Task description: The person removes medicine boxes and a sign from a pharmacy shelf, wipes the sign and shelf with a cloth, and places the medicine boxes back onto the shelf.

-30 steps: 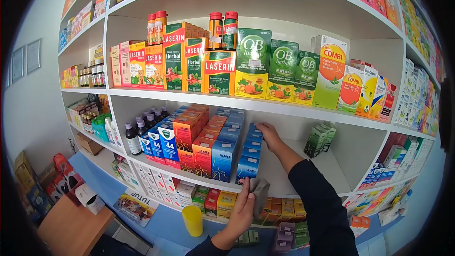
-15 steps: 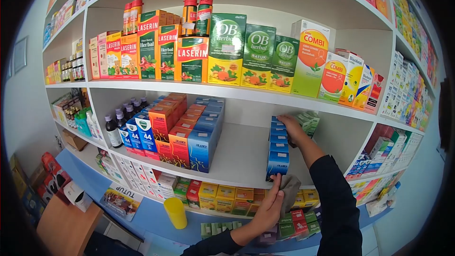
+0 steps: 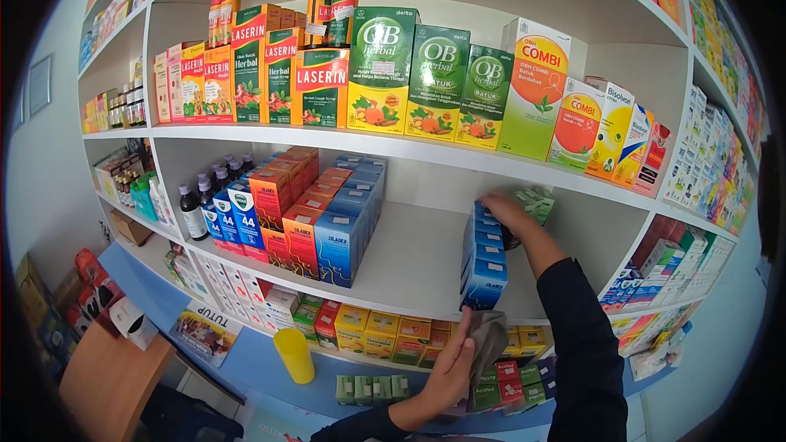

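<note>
A short row of blue medicine boxes [image 3: 484, 272] stands front to back on the right part of the middle shelf. My right hand [image 3: 505, 214] is closed around the far end of this row, with some of its fingers hidden behind the boxes. My left hand [image 3: 449, 370] is at the shelf's front edge, its fingertips close to the bottom of the front box; whether they touch it I cannot tell. A crumpled grey cloth [image 3: 490, 337] hangs from my left hand, between thumb and fingers. Behind my right wrist lie green-and-white boxes [image 3: 536, 203].
Orange and blue Silader boxes [image 3: 337, 247] fill the shelf's left side beside dark bottles [image 3: 193, 213]. Cough-syrup boxes [image 3: 382, 74] line the shelf above. Below are yellow boxes [image 3: 352, 326], a yellow cup [image 3: 295, 356] and small green boxes [image 3: 372, 390] on a blue counter [image 3: 327, 376].
The row of blue boxes sits slightly further right on the shelf, with my right hand still at its back. My left hand and the cloth have shifted slightly down and left. The view has moved a little.
</note>
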A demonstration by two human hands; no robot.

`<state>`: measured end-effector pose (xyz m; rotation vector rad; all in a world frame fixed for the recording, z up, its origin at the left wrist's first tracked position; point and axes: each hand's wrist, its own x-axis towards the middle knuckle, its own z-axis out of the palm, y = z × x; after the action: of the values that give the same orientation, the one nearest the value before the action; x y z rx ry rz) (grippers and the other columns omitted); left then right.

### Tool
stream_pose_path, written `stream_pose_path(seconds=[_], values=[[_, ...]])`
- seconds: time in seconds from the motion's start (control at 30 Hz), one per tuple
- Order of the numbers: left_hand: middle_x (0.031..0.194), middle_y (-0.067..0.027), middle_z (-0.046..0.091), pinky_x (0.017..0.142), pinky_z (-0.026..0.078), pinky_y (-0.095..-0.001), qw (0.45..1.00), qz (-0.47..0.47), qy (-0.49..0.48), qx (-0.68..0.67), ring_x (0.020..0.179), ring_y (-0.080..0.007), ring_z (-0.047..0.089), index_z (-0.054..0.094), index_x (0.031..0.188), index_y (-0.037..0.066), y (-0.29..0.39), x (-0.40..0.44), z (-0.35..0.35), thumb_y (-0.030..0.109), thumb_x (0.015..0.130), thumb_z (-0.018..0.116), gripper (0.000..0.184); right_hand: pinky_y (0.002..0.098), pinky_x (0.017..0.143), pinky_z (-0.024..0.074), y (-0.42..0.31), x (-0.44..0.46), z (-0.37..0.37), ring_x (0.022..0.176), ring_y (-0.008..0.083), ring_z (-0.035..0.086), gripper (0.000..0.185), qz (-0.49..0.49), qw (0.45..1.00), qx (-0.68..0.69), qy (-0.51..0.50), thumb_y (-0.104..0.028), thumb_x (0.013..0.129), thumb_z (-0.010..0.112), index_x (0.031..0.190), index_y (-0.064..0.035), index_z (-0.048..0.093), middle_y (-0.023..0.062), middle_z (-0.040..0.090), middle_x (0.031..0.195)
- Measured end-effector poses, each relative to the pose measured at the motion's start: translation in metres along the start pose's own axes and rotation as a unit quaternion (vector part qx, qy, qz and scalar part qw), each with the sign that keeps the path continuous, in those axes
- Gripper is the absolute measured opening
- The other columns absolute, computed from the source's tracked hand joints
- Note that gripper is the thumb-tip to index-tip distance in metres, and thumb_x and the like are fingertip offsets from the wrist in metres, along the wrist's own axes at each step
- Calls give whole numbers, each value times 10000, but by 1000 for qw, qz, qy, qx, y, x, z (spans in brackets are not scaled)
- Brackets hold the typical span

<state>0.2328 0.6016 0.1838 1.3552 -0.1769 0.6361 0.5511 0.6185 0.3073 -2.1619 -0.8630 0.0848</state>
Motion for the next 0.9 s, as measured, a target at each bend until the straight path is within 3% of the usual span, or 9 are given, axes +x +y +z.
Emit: stream_pose_path(seconds=[0.07,0.1,0.2,0.27,0.53,0.63,0.8,0.9], values=[[1488,-146,208,1084,194,-294,999,4,37,-31,1354,-227,242,161,1440,-9,-4,-4,2,145,999,308,489,361,813,453,-7,4,3,892,277,601,414,-80,996,-32,6,-342,829,520,1033,3,623,170,638,994],[1497,-128,192,1079,225,-293,995,6,73,-62,1337,-241,292,168,1442,3,-6,-5,3,124,997,296,479,361,813,453,-12,6,4,892,277,601,414,-81,996,-33,4,-342,829,520,1033,3,623,170,638,994],[1508,-123,156,1064,274,-295,983,-23,58,-173,1320,-278,326,138,1445,3,-10,5,5,113,1000,274,478,375,882,445,-31,5,11,982,310,599,493,-83,986,-136,-47,-416,801,539,1057,-3,626,187,633,1044],[1508,-125,155,1060,283,-292,982,-17,58,-176,1319,-286,327,126,1445,1,-13,9,8,108,1001,263,477,385,903,442,-49,-8,15,1011,327,594,528,-46,962,-256,-87,-431,754,580,1068,-9,626,199,628,1074],[1514,-140,116,1069,249,-284,990,3,52,-133,1310,-251,354,126,1446,7,-23,18,21,144,1009,276,482,372,865,471,-39,3,13,995,329,601,417,-54,953,-275,-119,-303,672,598,990,-41,662,188,645,1030],[1516,-145,109,1073,235,-279,982,16,53,-182,1316,-255,344,131,1444,2,-34,25,29,141,1009,280,481,372,858,476,-39,5,10,985,326,606,382,-56,949,-287,-119,-277,667,597,968,-54,670,175,652,1020],[1504,-165,123,1074,238,-271,987,-29,41,-155,1329,-275,314,111,1436,-29,-38,36,36,116,1006,266,480,367,878,467,-39,4,5,1016,322,593,393,-59,942,-289,-159,-255,672,592,1007,-62,662,171,637,1068],[1513,-145,113,1076,249,-304,987,-8,46,-151,1329,-296,309,119,1439,-20,-31,31,37,128,1008,265,478,363,901,450,-32,-1,6,1049,316,576,425,-138,941,-300,-76,-297,718,617,1074,-67,635,168,615,1123]])
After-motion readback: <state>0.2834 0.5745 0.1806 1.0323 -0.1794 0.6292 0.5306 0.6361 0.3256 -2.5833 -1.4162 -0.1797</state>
